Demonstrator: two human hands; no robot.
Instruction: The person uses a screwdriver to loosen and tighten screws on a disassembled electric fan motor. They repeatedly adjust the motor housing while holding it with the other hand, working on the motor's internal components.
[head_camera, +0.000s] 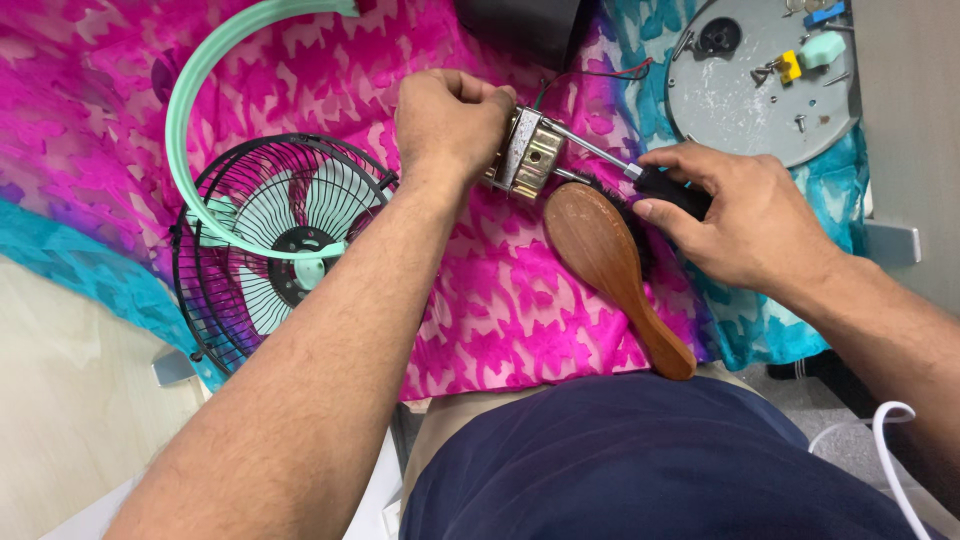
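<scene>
Pink and magenta patterned cloth (500, 310) covers the bench, with a turquoise stretch toward its right edge. Near the middle of the far side, the left hand (450, 120) is closed in a fist around a small metal fan motor (530, 152), holding it just above the cloth. The right hand (745, 215) pinches the black handle of a screwdriver (640, 175), whose shaft reaches leftward to the motor. Just below the motor, a wooden hairbrush (605, 260) lies back upward, its handle pointing toward the near edge. Toward the left edge lies a black wire fan guard (275, 245) with mint-green blades behind it, and a mint-green ring (200, 110) overlaps its upper part. At the far right corner sits a round grey base plate (750, 85) carrying loose screws and small parts.
</scene>
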